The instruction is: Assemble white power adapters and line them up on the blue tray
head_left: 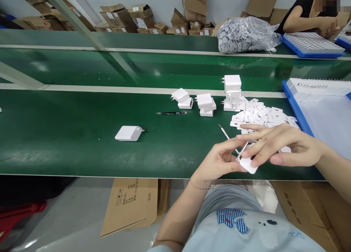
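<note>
Near the front edge of the bench, my left hand (219,160) grips a white plastic charger casing (249,166) between thumb and fingers. My right hand (290,144) reaches over it from the right, its fingertips pressed on the same casing and covering part of it. A thin pen-like knife (224,131) lies just beyond my left fingers. Behind my right hand spreads a pile of flat white plastic plates (257,115). White plug chargers (232,82) stand stacked beside this pile.
More chargers (204,101) lie farther left, with black tweezers (171,113) in front. A single charger (128,133) lies at left. A blue tray (298,109) bounds the right side. Across the bench are a bag of small parts (244,34) and a co-worker (307,16).
</note>
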The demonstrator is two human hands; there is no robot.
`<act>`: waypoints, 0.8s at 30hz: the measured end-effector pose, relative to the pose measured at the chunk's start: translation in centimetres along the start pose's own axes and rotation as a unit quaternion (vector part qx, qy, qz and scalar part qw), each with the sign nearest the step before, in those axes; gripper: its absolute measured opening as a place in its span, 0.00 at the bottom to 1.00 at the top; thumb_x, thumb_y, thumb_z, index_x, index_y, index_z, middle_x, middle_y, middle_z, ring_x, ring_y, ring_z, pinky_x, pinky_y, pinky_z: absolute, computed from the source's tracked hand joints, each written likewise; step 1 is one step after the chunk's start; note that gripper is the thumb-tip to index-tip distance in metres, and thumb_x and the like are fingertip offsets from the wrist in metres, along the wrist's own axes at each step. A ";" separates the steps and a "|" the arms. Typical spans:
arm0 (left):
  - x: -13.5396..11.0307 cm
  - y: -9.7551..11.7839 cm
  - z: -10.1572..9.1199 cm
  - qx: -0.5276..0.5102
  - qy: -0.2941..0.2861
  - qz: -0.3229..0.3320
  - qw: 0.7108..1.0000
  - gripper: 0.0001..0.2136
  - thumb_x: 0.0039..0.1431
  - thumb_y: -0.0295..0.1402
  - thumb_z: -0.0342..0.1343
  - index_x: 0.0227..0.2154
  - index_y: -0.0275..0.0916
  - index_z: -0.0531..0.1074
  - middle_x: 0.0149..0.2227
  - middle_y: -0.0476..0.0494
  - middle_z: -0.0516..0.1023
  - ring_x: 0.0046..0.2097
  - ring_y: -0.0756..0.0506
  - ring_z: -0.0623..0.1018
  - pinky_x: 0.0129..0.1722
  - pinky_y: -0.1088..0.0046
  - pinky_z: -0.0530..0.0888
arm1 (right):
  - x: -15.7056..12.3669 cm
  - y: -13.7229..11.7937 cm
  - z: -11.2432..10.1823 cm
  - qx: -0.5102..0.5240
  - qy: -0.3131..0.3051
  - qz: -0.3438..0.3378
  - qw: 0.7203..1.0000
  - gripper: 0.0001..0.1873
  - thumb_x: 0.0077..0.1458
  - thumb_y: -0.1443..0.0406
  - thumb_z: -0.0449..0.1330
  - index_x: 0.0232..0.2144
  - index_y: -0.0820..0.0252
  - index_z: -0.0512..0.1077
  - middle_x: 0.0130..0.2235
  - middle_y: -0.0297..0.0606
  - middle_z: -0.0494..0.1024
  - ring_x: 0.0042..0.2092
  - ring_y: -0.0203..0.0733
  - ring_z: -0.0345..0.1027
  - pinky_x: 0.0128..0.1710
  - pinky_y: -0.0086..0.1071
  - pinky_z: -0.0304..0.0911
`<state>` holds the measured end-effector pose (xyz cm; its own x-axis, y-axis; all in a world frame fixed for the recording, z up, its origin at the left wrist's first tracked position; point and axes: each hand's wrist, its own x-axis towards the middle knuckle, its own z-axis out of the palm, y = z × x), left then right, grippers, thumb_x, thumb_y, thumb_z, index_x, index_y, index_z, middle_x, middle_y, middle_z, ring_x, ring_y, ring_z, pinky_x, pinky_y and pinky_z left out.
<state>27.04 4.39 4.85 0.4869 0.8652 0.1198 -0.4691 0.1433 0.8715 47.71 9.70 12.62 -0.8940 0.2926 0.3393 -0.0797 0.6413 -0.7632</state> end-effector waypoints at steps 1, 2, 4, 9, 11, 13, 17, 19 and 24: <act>0.0 -0.1 -0.1 0.004 -0.003 0.004 1.000 0.20 0.46 0.37 0.72 0.44 0.44 0.81 0.51 0.41 0.80 0.50 0.35 0.80 0.38 0.63 0.84 | 0.0 0.2 0.3 0.019 0.018 0.001 1.000 0.18 0.63 0.70 0.59 0.51 0.49 0.77 0.50 0.33 0.81 0.63 0.42 0.65 0.69 0.47 0.48; 0.1 -0.3 -0.2 0.006 -0.006 0.011 1.000 0.20 0.46 0.37 0.72 0.45 0.45 0.81 0.51 0.41 0.80 0.50 0.35 0.80 0.39 0.64 0.84 | 0.0 0.4 0.6 0.033 0.038 0.001 0.999 0.16 0.62 0.69 0.60 0.50 0.48 0.78 0.48 0.32 0.82 0.61 0.42 0.67 0.69 0.45 0.50; 0.3 -0.5 -0.4 0.008 -0.004 0.035 0.999 0.22 0.46 0.37 0.72 0.47 0.46 0.79 0.51 0.42 0.79 0.50 0.37 0.80 0.41 0.65 0.83 | 0.0 0.7 1.1 0.040 0.078 0.017 0.996 0.16 0.60 0.69 0.62 0.48 0.46 0.79 0.47 0.32 0.82 0.61 0.41 0.67 0.67 0.42 0.55; 0.3 0.0 -0.7 0.100 0.059 0.087 0.989 0.23 0.46 0.31 0.72 0.47 0.45 0.76 0.50 0.41 0.77 0.55 0.39 0.76 0.36 0.78 0.80 | -0.3 0.8 1.1 0.019 0.132 0.186 0.973 0.28 0.54 0.63 0.68 0.57 0.45 0.71 0.61 0.37 0.71 0.63 0.48 0.63 0.62 0.44 0.63; 0.1 0.5 -0.5 0.148 0.076 0.099 0.981 0.21 0.47 0.28 0.71 0.45 0.45 0.76 0.48 0.42 0.77 0.55 0.40 0.76 0.35 0.80 0.79 | -0.4 1.0 0.9 0.047 0.114 0.253 0.960 0.31 0.54 0.60 0.68 0.60 0.46 0.68 0.61 0.39 0.70 0.60 0.48 0.67 0.56 0.43 0.69; 0.0 0.8 -0.4 0.183 0.081 0.107 0.974 0.16 0.50 0.28 0.69 0.43 0.44 0.78 0.49 0.42 0.77 0.53 0.42 0.76 0.34 0.80 0.80 | -0.6 1.3 0.9 0.087 0.096 0.279 0.951 0.29 0.56 0.59 0.66 0.60 0.47 0.68 0.61 0.40 0.71 0.56 0.45 0.71 0.52 0.40 0.72; 0.0 0.9 -0.3 0.220 0.112 0.111 0.963 0.11 0.51 0.31 0.68 0.39 0.46 0.82 0.52 0.41 0.71 0.54 0.39 0.75 0.28 0.77 0.83 | -0.9 2.1 1.8 0.125 0.120 0.276 0.945 0.20 0.59 0.57 0.63 0.53 0.50 0.75 0.56 0.40 0.75 0.55 0.46 0.72 0.51 0.40 0.72; 0.1 0.7 -0.5 0.227 0.140 0.110 0.957 0.10 0.51 0.33 0.68 0.38 0.47 0.82 0.52 0.41 0.70 0.56 0.37 0.73 0.27 0.76 0.83 | -1.0 2.5 2.5 0.131 0.149 0.276 0.940 0.17 0.58 0.57 0.63 0.49 0.50 0.78 0.52 0.39 0.79 0.53 0.46 0.73 0.51 0.40 0.72; 0.8 -1.1 -0.9 0.164 0.234 0.097 0.953 0.10 0.53 0.36 0.67 0.40 0.45 0.82 0.49 0.41 0.77 0.56 0.39 0.75 0.43 0.69 0.83 | -1.0 3.8 3.7 0.084 0.293 0.255 0.917 0.11 0.56 0.59 0.66 0.42 0.50 0.80 0.48 0.38 0.80 0.53 0.46 0.73 0.52 0.41 0.71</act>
<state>27.25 5.40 3.58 -0.0042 0.9907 0.1357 -0.2248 -0.1332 0.9653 46.63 9.21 7.30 -0.4468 0.8874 0.1137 0.1720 0.2099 -0.9625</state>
